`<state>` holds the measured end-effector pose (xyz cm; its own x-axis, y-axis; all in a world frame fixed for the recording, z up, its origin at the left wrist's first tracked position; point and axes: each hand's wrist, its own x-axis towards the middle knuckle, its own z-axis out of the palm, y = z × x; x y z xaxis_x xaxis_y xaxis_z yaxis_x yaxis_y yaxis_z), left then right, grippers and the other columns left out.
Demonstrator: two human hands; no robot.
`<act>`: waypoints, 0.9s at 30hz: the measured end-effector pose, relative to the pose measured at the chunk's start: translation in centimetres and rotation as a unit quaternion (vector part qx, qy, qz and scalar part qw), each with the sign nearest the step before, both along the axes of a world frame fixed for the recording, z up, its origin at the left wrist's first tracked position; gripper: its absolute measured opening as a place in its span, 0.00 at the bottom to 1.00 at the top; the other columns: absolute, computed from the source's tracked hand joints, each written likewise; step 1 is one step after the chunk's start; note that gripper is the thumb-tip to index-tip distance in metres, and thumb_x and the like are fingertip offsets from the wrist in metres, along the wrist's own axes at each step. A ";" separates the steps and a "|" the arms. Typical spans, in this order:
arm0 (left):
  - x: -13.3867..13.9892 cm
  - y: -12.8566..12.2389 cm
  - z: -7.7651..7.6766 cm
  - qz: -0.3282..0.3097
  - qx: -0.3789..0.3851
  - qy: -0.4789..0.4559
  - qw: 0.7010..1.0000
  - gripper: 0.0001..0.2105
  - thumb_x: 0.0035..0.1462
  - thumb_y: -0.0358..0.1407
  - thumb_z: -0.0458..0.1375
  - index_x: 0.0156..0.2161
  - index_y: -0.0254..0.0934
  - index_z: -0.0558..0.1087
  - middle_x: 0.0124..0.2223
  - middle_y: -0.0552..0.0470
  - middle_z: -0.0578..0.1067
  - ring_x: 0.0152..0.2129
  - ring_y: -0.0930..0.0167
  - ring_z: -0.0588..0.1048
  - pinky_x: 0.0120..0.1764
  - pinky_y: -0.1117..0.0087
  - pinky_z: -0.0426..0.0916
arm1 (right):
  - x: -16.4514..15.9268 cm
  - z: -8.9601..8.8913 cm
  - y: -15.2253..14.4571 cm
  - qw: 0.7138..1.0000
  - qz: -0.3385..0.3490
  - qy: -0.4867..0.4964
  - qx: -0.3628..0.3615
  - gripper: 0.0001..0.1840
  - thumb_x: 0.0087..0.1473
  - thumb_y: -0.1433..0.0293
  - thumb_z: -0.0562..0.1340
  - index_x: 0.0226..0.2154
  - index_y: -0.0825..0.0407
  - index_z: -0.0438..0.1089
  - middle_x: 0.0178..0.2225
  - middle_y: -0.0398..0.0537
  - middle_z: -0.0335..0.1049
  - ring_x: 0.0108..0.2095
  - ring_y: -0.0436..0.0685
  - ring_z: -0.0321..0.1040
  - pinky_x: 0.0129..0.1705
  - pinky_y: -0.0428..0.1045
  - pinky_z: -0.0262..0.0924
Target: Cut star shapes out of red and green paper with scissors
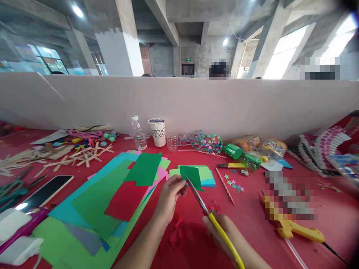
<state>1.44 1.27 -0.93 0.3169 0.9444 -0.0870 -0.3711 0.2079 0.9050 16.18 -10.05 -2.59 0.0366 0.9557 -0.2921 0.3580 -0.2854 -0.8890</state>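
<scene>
Between the fingertips of my left hand is a small piece of dark green paper, pinched at its lower left corner. My right hand grips a pair of scissors with yellow handles. The blade tips meet the green paper close to my left fingertips; whether they cut into it I cannot tell. Behind the held piece lie light green and blue paper pieces. Red paper scraps are on the table below my hands, with small red bits near the scissors.
Coloured paper sheets spread on the left, near a phone. A clear bottle, a white cup and a green bottle line the white partition. A yellow glue gun lies at right.
</scene>
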 end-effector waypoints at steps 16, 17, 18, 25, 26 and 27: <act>0.2 0.0 -0.2 0.053 0.041 0.029 0.997 0.07 0.47 0.34 0.63 0.26 0.36 0.69 0.23 0.57 0.71 0.20 0.78 0.66 0.26 0.77 0.60 | 0.6 1.1 -0.3 0.995 0.035 0.089 -0.024 0.29 0.53 0.44 0.53 0.21 0.52 0.58 0.13 0.34 0.47 0.13 0.43 0.46 0.13 0.42 0.39; 0.2 0.1 -0.2 0.055 0.038 0.028 0.997 0.07 0.46 0.34 0.63 0.26 0.36 0.69 0.23 0.57 0.71 0.20 0.77 0.66 0.25 0.77 0.60 | 0.8 1.2 -0.3 0.994 0.038 0.094 -0.030 0.29 0.53 0.44 0.52 0.21 0.52 0.59 0.13 0.33 0.48 0.12 0.43 0.46 0.12 0.41 0.41; 0.1 0.2 -0.2 0.056 0.037 0.029 0.997 0.07 0.46 0.34 0.63 0.26 0.36 0.69 0.23 0.56 0.71 0.20 0.77 0.66 0.25 0.77 0.61 | 0.9 1.3 -0.3 0.994 0.040 0.100 -0.035 0.29 0.53 0.43 0.52 0.22 0.52 0.59 0.13 0.33 0.48 0.11 0.43 0.47 0.11 0.41 0.42; -0.2 0.6 -0.5 0.069 0.032 0.049 0.996 0.06 0.44 0.33 0.64 0.27 0.36 0.70 0.23 0.56 0.71 0.21 0.76 0.67 0.25 0.77 0.62 | 1.5 0.6 -0.3 0.992 0.043 0.112 -0.045 0.30 0.51 0.42 0.54 0.19 0.51 0.57 0.12 0.34 0.49 0.09 0.44 0.50 0.08 0.40 0.43; -0.3 0.6 -0.5 0.068 0.029 0.050 0.996 0.06 0.44 0.33 0.64 0.27 0.36 0.70 0.23 0.56 0.71 0.21 0.76 0.67 0.25 0.77 0.62 | 1.5 0.5 -0.3 0.992 0.042 0.109 -0.042 0.30 0.51 0.42 0.54 0.19 0.51 0.57 0.12 0.34 0.49 0.09 0.44 0.50 0.08 0.40 0.43; -0.3 0.6 -0.6 0.067 0.026 0.051 0.996 0.07 0.44 0.34 0.64 0.27 0.36 0.70 0.23 0.56 0.72 0.21 0.76 0.67 0.25 0.77 0.62 | 1.5 0.4 -0.3 0.993 0.043 0.105 -0.040 0.30 0.51 0.42 0.53 0.19 0.51 0.57 0.12 0.35 0.49 0.09 0.44 0.50 0.09 0.40 0.43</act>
<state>1.15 1.89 -1.50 0.1795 0.9818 -0.0621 -0.2989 0.1146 0.9474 17.72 -10.30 -2.19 -0.1136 0.9259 -0.3602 0.1926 -0.3352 -0.9223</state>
